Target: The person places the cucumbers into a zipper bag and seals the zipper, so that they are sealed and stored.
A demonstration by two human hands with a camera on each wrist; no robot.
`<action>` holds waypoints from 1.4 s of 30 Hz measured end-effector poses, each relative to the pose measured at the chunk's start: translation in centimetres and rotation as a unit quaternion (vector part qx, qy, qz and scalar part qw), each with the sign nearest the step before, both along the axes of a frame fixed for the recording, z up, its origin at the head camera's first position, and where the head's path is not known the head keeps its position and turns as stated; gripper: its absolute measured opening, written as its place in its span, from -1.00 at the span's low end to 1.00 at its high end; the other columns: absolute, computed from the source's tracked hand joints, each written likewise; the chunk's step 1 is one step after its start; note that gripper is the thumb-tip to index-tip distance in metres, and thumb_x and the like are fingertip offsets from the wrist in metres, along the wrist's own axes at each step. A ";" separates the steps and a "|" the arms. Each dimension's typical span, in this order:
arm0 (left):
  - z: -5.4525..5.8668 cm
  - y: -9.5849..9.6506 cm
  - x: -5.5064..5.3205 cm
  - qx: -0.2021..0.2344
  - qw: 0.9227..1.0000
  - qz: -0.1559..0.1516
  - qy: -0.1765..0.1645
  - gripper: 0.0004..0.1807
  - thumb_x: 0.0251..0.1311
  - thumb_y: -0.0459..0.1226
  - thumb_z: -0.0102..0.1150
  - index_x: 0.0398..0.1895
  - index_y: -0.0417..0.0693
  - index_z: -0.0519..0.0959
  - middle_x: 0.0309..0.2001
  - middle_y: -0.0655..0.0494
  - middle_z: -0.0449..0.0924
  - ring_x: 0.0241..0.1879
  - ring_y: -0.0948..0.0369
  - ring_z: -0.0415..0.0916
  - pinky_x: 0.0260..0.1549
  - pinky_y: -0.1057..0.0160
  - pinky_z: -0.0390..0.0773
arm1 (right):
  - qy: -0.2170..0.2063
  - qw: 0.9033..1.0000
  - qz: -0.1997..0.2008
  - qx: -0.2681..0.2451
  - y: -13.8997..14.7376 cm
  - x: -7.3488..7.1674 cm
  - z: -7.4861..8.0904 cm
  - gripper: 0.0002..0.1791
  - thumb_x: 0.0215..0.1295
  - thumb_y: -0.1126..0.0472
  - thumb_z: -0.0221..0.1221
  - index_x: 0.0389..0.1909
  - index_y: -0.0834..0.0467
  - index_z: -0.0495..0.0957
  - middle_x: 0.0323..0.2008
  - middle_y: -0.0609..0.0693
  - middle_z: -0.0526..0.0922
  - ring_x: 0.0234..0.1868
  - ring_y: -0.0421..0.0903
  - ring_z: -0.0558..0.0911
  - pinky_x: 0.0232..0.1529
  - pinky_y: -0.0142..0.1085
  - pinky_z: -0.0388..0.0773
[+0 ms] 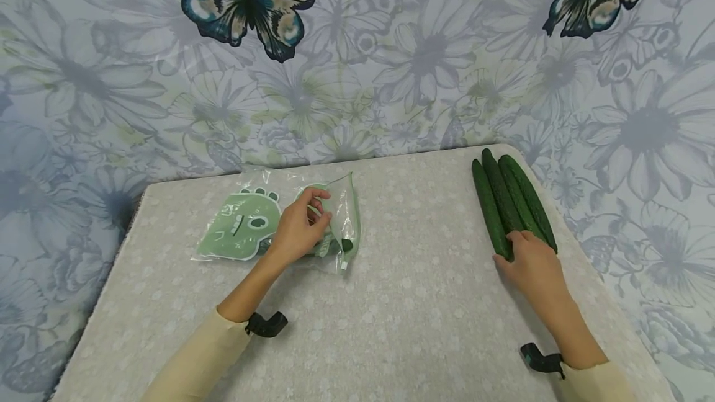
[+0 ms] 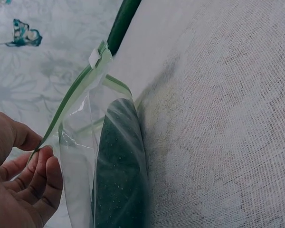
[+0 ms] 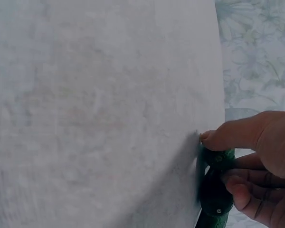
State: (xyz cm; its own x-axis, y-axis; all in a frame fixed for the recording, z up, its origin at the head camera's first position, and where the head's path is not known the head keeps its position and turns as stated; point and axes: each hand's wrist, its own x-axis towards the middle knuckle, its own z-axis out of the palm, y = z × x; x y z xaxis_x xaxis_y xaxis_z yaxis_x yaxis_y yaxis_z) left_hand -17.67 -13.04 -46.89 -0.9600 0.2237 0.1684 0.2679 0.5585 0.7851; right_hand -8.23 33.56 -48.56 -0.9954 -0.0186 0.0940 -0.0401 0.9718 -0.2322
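A clear zip bag (image 1: 237, 228) with a green cartoon print lies flat on the left side of the table. My left hand (image 1: 298, 228) pinches its green-lined opening edge between thumb and fingers, as the left wrist view shows. Inside the bag is a cucumber (image 2: 121, 161), its end just behind the opening. On the right, several dark green cucumbers (image 1: 505, 194) lie side by side. Over their near ends is my right hand (image 1: 530, 272), the thumb on the outer side of the leftmost cucumber (image 1: 488, 206) and the fingers curled round it.
A pale patterned cloth covers the table (image 1: 413, 278). Behind it hangs a floral backdrop (image 1: 413, 67) with butterflies, close against the far edge. The white zip slider (image 2: 94, 58) sits at one end of the bag's opening.
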 end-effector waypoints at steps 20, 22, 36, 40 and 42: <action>-0.1 0.1 -0.1 -0.002 1.000 0.004 -0.010 -0.58 0.42 -0.26 0.27 0.31 0.00 0.53 -0.11 0.08 0.59 -0.31 0.21 0.62 -0.31 0.25 0.55 | 0.138 0.779 -0.200 -0.578 4.3 -3.0 1.3 -0.77 0.56 0.19 0.24 0.08 0.23 0.65 -0.39 -0.21 0.83 -0.36 -0.30 0.83 -0.11 -0.56 0.71; -0.2 0.2 -0.1 0.000 1.000 0.000 -0.013 -0.57 0.43 -0.25 0.27 0.32 -0.02 0.53 -0.10 0.08 0.59 -0.30 0.21 0.63 -0.31 0.24 0.57 | 0.158 0.728 -0.218 -0.630 4.7 -3.5 1.1 -0.84 0.54 0.25 0.24 0.01 0.22 0.66 -0.38 -0.11 0.84 -0.38 -0.24 0.84 -0.11 -0.53 0.73; 0.1 0.3 0.0 -0.001 1.000 -0.013 -0.011 -0.63 0.47 -0.25 0.26 0.29 0.09 0.51 -0.10 0.06 0.59 -0.33 0.20 0.62 -0.32 0.18 0.57 | 0.193 0.670 -0.150 -0.701 4.0 -4.0 1.5 -0.85 0.52 0.39 0.20 -0.03 0.38 0.67 -0.28 0.07 0.83 -0.36 -0.10 0.85 -0.17 -0.36 0.79; 0.1 0.3 0.0 -0.003 1.000 -0.015 -0.010 -0.63 0.48 -0.24 0.25 0.29 0.10 0.51 -0.10 0.07 0.60 -0.31 0.19 0.62 -0.32 0.18 0.58 | 0.170 0.691 -0.113 -0.693 3.0 -3.9 1.8 -0.84 0.55 0.40 0.17 -0.02 0.39 0.68 -0.21 0.06 0.77 -0.35 -0.11 0.85 -0.16 -0.36 0.79; 0.1 0.3 0.0 -0.001 1.000 -0.020 -0.011 -0.63 0.49 -0.24 0.25 0.29 0.10 0.52 -0.10 0.07 0.60 -0.30 0.19 0.63 -0.31 0.17 0.58 | 0.159 0.705 -0.085 -0.686 2.5 -3.8 1.8 -0.83 0.57 0.39 0.15 -0.01 0.38 0.68 -0.18 0.05 0.75 -0.34 -0.13 0.85 -0.14 -0.37 0.79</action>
